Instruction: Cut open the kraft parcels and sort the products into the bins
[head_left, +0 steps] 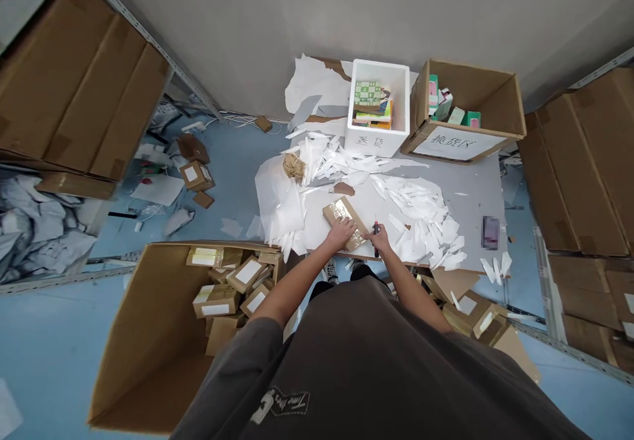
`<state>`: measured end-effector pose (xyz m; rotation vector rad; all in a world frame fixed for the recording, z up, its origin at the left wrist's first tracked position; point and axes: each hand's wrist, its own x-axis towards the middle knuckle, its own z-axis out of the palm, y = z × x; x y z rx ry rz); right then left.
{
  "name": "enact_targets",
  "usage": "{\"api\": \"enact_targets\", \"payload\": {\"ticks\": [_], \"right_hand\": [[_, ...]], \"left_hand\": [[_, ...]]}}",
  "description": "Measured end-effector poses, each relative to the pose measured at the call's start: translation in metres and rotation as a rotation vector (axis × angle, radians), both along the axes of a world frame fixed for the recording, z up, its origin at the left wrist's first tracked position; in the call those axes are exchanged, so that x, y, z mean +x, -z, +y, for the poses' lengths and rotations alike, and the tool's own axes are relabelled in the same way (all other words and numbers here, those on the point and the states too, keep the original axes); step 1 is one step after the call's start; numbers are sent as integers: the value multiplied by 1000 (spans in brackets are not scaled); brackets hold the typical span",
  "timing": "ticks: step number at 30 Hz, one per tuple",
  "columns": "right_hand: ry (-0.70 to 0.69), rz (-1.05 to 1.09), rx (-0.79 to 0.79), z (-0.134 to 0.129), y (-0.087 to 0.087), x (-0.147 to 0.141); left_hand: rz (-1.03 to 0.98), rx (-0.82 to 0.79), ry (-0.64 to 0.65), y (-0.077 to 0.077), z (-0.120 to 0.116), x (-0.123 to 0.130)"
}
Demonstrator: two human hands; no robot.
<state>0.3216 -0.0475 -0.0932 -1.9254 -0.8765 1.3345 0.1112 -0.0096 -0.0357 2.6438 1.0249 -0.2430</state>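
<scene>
A small brown cardboard box (356,214), wrapped in shiny clear tape, lies at a slant near the front edge of the table. On its near left part is my left hand (341,232), fingers over the top and holding it. My right hand (379,238) is closed round a slim black and red knife (376,228), its thin tip pointing away from me. The fingers of that hand are close to the box's right side. White paper strips (416,205) are heaped to the right of both hands, and a scrap of brown cardboard (344,189) lies beyond the box.
A white foam box (354,133) and an open carton (421,113) stand at the table's back. A phone-like object (490,233) lies right. Left below is a large carton (123,334) of parcels. More parcels (468,311) are under the table; shelves flank both sides.
</scene>
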Motion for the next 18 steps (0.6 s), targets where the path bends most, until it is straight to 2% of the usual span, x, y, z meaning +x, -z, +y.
{"api": "enact_targets", "payload": {"ticks": [5, 8, 10, 12, 14, 16, 18], "right_hand": [[-67, -126, 1, 26, -2, -3], [-138, -206, 47, 27, -9, 1], [-197, -166, 63, 20, -17, 10], [-317, -61, 40, 10, -26, 22], [-501, 16, -21, -2, -32, 32], [-674, -5, -91, -11, -37, 38], [-754, -89, -134, -16, -38, 39]], "left_hand": [[-26, 4, -163, -2, -11, -3], [-54, -22, -202, 1, -15, -8], [-45, -69, -215, 4, -16, -8], [-18, -114, -226, 6, -14, -6], [10, -139, -236, 6, -12, -2], [31, -150, -239, 6, -10, 2], [39, -154, -240, 5, -9, 4]]}}
